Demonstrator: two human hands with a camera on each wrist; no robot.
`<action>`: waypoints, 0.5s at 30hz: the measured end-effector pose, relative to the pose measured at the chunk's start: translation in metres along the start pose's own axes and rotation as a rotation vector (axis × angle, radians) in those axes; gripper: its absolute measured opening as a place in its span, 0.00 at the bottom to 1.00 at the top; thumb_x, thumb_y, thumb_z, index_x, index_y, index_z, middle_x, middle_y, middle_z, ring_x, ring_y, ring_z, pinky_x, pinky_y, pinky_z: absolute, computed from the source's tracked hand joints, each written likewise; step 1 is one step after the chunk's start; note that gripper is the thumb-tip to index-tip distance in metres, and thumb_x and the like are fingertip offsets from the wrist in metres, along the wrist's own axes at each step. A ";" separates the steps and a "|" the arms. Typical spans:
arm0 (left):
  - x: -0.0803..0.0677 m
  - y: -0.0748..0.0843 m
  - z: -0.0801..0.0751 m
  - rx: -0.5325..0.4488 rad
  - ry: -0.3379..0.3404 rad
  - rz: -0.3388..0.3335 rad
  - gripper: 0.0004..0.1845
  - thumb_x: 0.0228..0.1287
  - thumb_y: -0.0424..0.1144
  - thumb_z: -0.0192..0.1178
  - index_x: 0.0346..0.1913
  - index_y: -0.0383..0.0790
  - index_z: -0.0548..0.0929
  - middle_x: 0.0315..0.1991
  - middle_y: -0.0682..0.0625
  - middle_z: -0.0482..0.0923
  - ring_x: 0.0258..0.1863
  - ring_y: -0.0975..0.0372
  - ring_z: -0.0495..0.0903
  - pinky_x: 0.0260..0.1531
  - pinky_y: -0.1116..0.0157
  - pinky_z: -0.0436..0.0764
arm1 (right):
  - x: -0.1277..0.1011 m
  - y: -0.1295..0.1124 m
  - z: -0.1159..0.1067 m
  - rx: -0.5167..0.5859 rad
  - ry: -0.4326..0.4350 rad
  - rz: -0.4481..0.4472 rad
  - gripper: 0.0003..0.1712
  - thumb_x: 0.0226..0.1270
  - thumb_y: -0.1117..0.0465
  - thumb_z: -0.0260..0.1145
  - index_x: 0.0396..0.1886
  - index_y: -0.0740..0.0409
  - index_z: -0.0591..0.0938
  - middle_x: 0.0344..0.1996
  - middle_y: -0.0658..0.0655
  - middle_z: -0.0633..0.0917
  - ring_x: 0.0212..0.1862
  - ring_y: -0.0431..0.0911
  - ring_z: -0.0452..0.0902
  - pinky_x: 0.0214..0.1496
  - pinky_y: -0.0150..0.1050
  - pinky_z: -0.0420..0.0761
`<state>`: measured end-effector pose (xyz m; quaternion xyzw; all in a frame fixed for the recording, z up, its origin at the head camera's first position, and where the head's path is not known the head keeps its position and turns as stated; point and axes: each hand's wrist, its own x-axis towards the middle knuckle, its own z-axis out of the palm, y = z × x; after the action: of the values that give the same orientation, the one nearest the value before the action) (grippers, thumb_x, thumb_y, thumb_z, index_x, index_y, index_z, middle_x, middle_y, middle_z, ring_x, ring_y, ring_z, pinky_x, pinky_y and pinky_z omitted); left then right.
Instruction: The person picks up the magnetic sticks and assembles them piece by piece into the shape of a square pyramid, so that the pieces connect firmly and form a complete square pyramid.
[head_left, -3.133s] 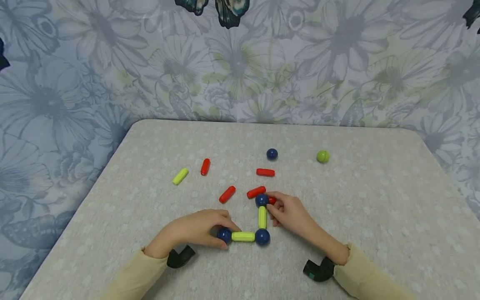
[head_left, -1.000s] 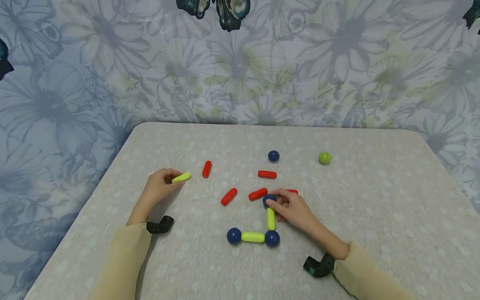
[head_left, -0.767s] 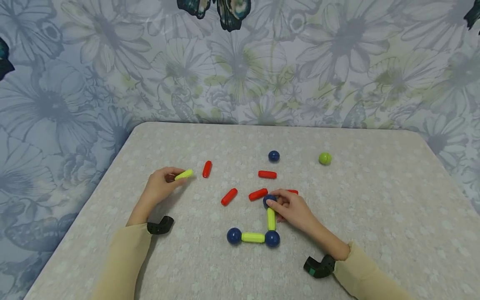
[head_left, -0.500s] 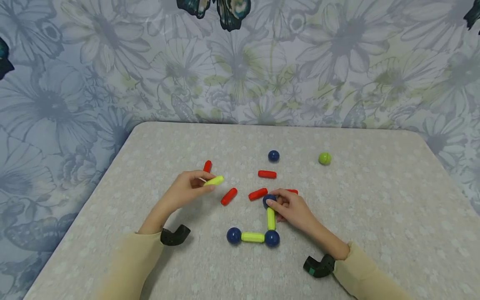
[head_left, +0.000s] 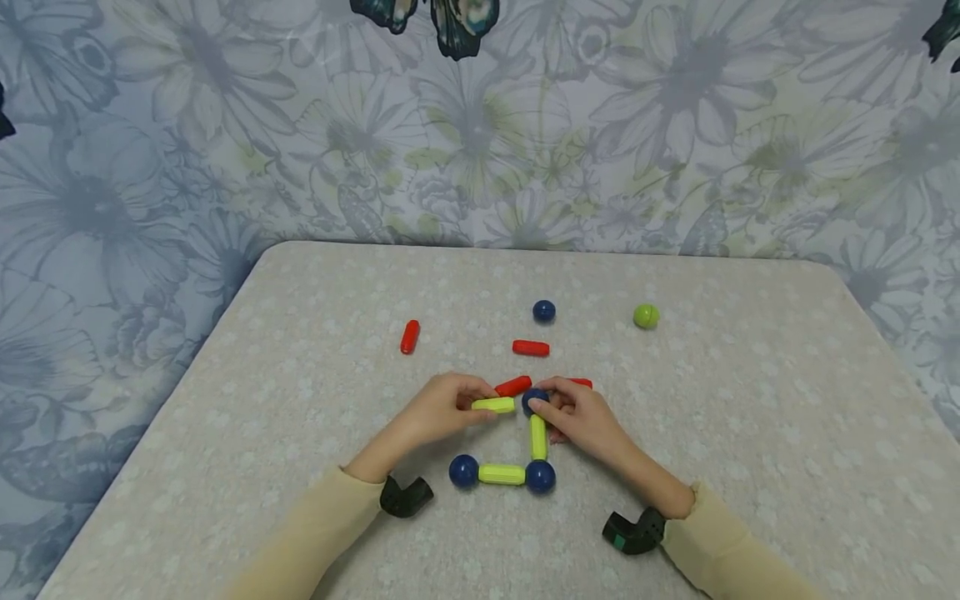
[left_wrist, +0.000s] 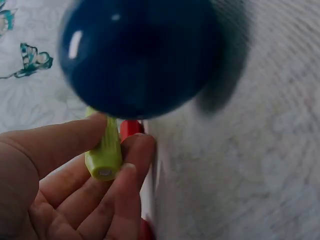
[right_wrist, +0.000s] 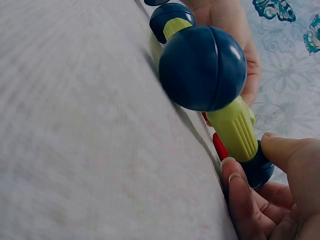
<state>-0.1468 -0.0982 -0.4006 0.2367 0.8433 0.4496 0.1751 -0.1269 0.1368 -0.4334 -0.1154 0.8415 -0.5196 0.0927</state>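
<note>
The risk lies at the joint; if the left hand [head_left: 442, 406] brings its yellow-green rod [head_left: 493, 405] in off-line, the top blue ball [head_left: 534, 401] could roll from the upright yellow-green rod [head_left: 537, 437] and pull the L-shaped frame apart, or catch the red rod [head_left: 513, 386] just behind; the left thumb and fingers pinch the rod level, its tip at or just beside that ball; the right hand [head_left: 581, 419] curls round the ball from the right, fingertips pinching it, wrist low on the table [head_left: 750, 400]; both forearms angle inward.
</note>
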 end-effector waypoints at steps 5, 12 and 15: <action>0.002 -0.007 0.006 -0.050 -0.003 -0.014 0.09 0.59 0.33 0.65 0.43 0.38 0.84 0.30 0.54 0.81 0.21 0.61 0.78 0.22 0.67 0.74 | 0.000 0.000 0.001 0.018 -0.008 0.003 0.22 0.65 0.51 0.64 0.50 0.62 0.79 0.17 0.53 0.76 0.18 0.46 0.74 0.20 0.35 0.75; 0.005 -0.010 0.011 0.030 0.048 0.012 0.10 0.57 0.35 0.67 0.43 0.40 0.85 0.27 0.55 0.77 0.19 0.64 0.71 0.19 0.69 0.71 | 0.000 -0.004 0.001 0.011 -0.011 0.003 0.19 0.66 0.57 0.64 0.51 0.65 0.78 0.19 0.55 0.77 0.19 0.48 0.75 0.21 0.35 0.75; 0.006 -0.010 0.012 0.042 0.063 0.011 0.10 0.57 0.34 0.67 0.43 0.41 0.85 0.31 0.55 0.78 0.20 0.64 0.70 0.20 0.69 0.70 | 0.000 -0.005 0.001 0.021 -0.012 0.003 0.18 0.66 0.61 0.63 0.51 0.68 0.78 0.20 0.58 0.77 0.20 0.52 0.75 0.21 0.36 0.76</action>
<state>-0.1482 -0.0919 -0.4155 0.2308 0.8562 0.4401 0.1412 -0.1258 0.1340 -0.4290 -0.1163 0.8356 -0.5276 0.0997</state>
